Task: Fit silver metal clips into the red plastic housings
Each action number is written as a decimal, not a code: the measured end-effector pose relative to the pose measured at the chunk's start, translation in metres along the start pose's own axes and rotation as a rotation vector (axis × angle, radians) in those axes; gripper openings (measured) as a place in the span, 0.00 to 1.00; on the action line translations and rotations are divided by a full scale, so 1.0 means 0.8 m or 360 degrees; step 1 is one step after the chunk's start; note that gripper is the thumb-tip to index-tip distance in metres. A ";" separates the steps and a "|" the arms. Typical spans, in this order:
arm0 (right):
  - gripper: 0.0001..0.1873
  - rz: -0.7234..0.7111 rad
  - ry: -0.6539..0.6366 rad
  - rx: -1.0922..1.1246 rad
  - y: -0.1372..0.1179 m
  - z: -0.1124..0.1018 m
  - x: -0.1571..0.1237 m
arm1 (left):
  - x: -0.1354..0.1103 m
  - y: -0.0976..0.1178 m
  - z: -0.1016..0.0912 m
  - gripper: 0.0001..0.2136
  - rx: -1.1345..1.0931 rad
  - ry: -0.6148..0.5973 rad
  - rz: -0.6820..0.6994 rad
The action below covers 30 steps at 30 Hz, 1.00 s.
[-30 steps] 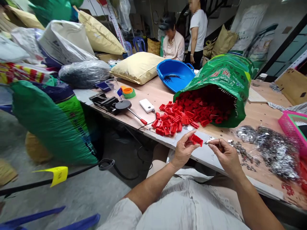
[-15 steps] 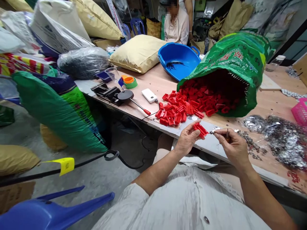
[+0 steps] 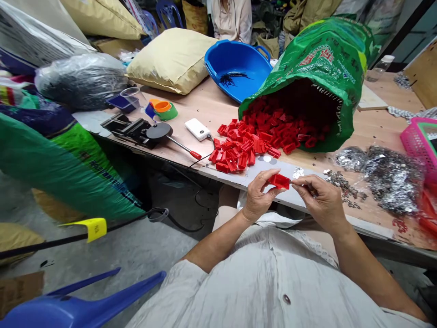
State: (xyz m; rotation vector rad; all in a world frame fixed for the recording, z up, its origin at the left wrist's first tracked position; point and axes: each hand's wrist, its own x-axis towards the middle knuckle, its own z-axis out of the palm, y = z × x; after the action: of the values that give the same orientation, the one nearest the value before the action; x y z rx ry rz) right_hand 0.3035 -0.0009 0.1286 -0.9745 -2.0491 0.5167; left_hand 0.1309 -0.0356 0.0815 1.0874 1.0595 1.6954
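Observation:
Between the thumb and fingers of my left hand (image 3: 256, 195) is a small red plastic box-shaped part (image 3: 280, 181), its hollow side showing. My right hand (image 3: 321, 200) pinches a small metal piece (image 3: 291, 182) against the right end of that part; the fingers mostly cover it. Just beyond the left hand, a heap of similar red parts (image 3: 239, 148) spills from a green woven sack (image 3: 316, 68) lying on its side. Small shiny metal plates (image 3: 298, 172) lie behind the red part. Loose metal fittings (image 3: 341, 182) are scattered near my right hand.
Plastic bags of metal parts (image 3: 392, 182) and a pink basket (image 3: 414, 141) stand at the right. Farther left are a white power bank (image 3: 198, 129), a black lever tool (image 3: 136, 130) and a blue basin (image 3: 218, 54). A person (image 3: 232, 20) sits across the table.
My right hand has brought the metal piece up against the red part, closing the small gap. The red part has turned slightly. The whole view has shifted, with the camera tilted further down.

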 end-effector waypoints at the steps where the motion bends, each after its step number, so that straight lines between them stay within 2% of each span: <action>1: 0.04 -0.0014 -0.0023 -0.0001 0.000 0.000 -0.001 | -0.001 0.001 0.000 0.22 0.0041 -0.0012 0.0015; 5: 0.05 -0.0014 -0.0042 0.0037 0.002 0.000 -0.003 | 0.000 0.005 0.002 0.23 -0.0010 -0.0063 -0.0071; 7: 0.05 -0.0005 -0.0034 0.0066 0.002 -0.001 -0.002 | 0.003 0.007 0.004 0.26 -0.0229 -0.0127 -0.0256; 11: 0.06 -0.0029 -0.0003 0.0072 0.003 -0.004 0.000 | 0.003 0.013 0.008 0.27 -0.0799 -0.0353 -0.0763; 15: 0.06 -0.0151 -0.0051 0.0094 0.011 -0.005 0.002 | -0.002 0.016 0.008 0.26 -0.0970 -0.0514 -0.1063; 18: 0.07 -0.0245 -0.0140 0.0081 0.017 -0.007 0.003 | -0.005 0.014 0.007 0.21 -0.1064 -0.0499 -0.1227; 22: 0.08 -0.0343 -0.0247 0.0063 0.019 -0.013 0.003 | -0.008 0.009 0.007 0.16 -0.1163 -0.0461 -0.1359; 30: 0.10 -0.0384 -0.0402 0.0005 0.022 -0.016 0.000 | -0.011 0.012 0.011 0.11 -0.1166 -0.0474 -0.1399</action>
State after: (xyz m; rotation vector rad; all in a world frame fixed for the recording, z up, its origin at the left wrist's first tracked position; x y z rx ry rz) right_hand 0.3217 0.0108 0.1251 -0.6735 -2.3513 0.5348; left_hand 0.1399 -0.0447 0.0908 0.2859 0.5036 1.0002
